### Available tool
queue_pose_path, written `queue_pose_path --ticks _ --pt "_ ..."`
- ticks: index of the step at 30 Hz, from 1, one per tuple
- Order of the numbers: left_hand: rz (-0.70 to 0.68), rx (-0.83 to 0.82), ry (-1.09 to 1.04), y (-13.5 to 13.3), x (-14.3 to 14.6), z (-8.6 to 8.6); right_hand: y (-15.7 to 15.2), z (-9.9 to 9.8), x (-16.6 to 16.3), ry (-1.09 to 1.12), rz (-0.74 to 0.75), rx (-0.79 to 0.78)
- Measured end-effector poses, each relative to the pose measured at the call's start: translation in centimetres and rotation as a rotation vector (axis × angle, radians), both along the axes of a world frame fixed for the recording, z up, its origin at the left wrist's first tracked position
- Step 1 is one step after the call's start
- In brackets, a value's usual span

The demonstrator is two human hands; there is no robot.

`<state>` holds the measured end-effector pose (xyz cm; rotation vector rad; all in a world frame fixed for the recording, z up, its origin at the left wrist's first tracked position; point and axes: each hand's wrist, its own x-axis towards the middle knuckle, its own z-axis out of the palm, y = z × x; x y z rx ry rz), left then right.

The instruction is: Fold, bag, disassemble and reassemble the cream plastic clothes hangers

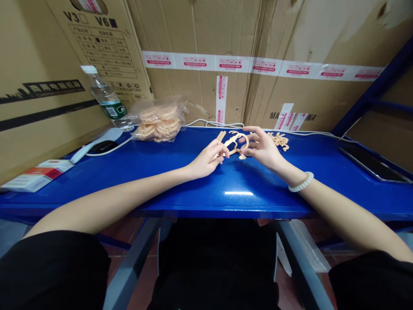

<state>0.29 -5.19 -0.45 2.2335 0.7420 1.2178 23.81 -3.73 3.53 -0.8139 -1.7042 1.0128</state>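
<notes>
Both hands are at a light wooden cutout assembly (232,140) with a ring-like curved part, held just above the blue table. My left hand (209,158) has its fingers curled and closed on the assembly's left side. My right hand (263,148) grips the rounded right edge (248,142) between thumb and fingers; the fingers partly hide it. A small wooden tip (242,157) shows below the ring. Loose curly wooden pieces (281,140) lie on the table just behind my right hand.
A clear bag of wooden pieces (159,122) and a water bottle (108,97) stand at the back left. Nearby are a black mouse (103,147), a pale blue long-handled item (97,142) and a carton (38,174). A dark flat device (374,163) lies right. Cardboard (200,26) walls the back.
</notes>
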Motion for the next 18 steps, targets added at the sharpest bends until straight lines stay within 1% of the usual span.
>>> queue_pose_path --ticks 3,6,9,14,16,18 --pt "-0.046 -0.100 -0.119 0.2 0.2 -0.4 0.2 -0.1 0.1 0.005 0.041 -0.077" --pt "-0.072 -0.206 -0.210 0.6 0.3 -0.7 0.1 0.1 0.1 -0.004 0.037 -0.125" --pt "-0.092 -0.334 -0.285 0.9 0.4 -1.0 -0.2 0.5 0.0 0.015 0.020 -0.139" --pt "-0.094 -0.533 -0.452 0.9 0.4 -0.6 -0.7 0.7 -0.4 0.022 -0.014 -0.135" --pt "-0.116 -0.606 -0.525 0.8 0.4 -0.4 -0.9 0.6 -0.5 0.031 0.006 -0.143" --pt "-0.139 -0.653 -0.555 0.6 0.3 -0.2 -0.9 0.5 -0.6 0.034 0.056 -0.159"
